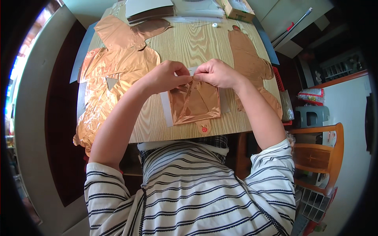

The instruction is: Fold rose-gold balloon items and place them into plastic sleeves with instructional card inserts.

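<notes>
In front of me a copper-coloured foil balloon (195, 103) lies folded into a flat square on a pale card (167, 112). Its tab with a red spot (204, 129) sticks out on the near side. My left hand (170, 77) and my right hand (221, 74) meet at the far edge of the square. Thumbs and fingers of both pinch the foil there, close together. Creases run across the foil below the fingertips. Further flat foil balloons (126, 65) lie heaped on the left, partly under my left forearm. Another foil balloon (245, 53) lies flat on the right.
On the wood-grain table (193, 43), a stack of boards (150, 11), clear plastic sheets (197, 11) and an open box (238, 10) stand at the far edge. A small white cap (215, 25) lies near them. A wooden chair (315, 155) is at the right.
</notes>
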The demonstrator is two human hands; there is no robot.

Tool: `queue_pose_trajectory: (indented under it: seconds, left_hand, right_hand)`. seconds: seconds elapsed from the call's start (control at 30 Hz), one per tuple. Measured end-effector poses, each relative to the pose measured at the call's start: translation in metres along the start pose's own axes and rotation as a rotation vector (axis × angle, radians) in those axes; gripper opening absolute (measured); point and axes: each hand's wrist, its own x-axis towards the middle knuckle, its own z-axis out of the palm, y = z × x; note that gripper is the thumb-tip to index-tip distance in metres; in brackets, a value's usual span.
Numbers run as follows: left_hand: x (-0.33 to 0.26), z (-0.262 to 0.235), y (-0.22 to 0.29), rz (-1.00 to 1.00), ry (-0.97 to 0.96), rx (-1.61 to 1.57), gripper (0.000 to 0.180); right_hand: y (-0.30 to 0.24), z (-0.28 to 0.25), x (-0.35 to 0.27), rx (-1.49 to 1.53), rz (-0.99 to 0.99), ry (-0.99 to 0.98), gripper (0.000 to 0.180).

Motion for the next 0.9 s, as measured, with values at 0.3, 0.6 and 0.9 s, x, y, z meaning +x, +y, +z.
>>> queue_pose_trajectory:
  seconds: [0.3,0.6,0.9]
  left_hand:
    - [-0.008,-0.024,0.003,-0.149,-0.130,0.131,0.022]
    - [-0.027,-0.051,-0.010,-0.251,-0.090,0.003,0.023]
    - [-0.016,-0.016,0.009,-0.144,-0.121,-0.047,0.028]
  right_hand:
    - [0.000,-0.007,-0.010,0.064,0.052,0.002,0.018]
    - [0.016,-0.009,-0.012,0.093,0.032,0.055,0.019]
    - [-0.009,-0.009,-0.005,0.096,0.038,0.012,0.022]
